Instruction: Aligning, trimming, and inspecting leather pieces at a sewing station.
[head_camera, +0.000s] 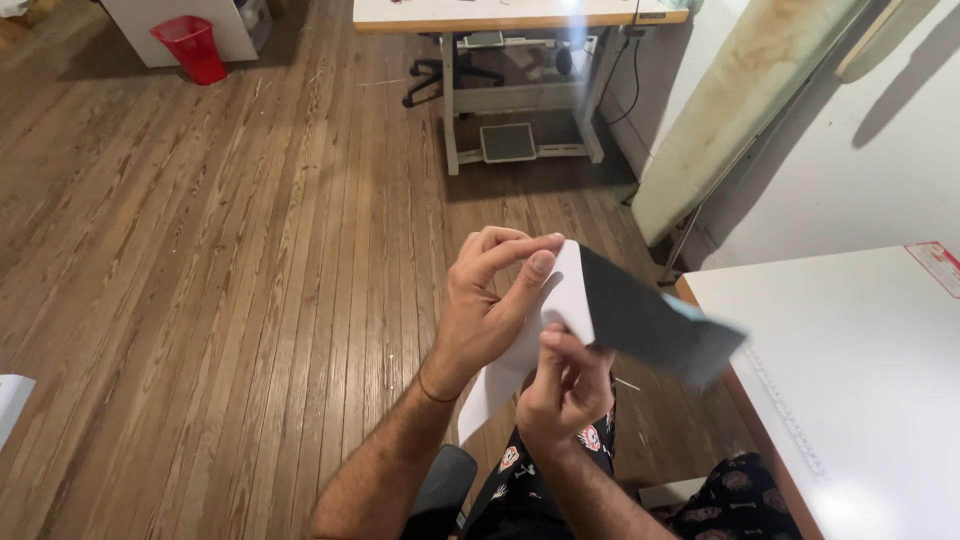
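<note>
Above the person's lap, at centre frame, 2 hands hold a piece of dark grey fabric (655, 325) together with a white sheet (565, 290). Dark fabric extends to the right from the hands, its far end blurred, reaching just over the corner of a white table (850, 360). White sheet lies against the near end of the fabric and hangs down between the wrists. Left hand (490, 300) is closed on the upper edge of the white sheet, thumb pressed flat on its face and fingers curled behind. Right hand (565, 385) sits just below, pinching the lower edge where sheet and fabric meet; its fingertips are partly hidden. A thin band circles the left wrist. Wooden plank floor (220, 270) fills the left half. A red waste basket (190, 47) stands far left at the top. A sewing table (520, 90) with a foot pedal stands at top centre, and an ironing board (740, 110) leans against the wall on the right.
</note>
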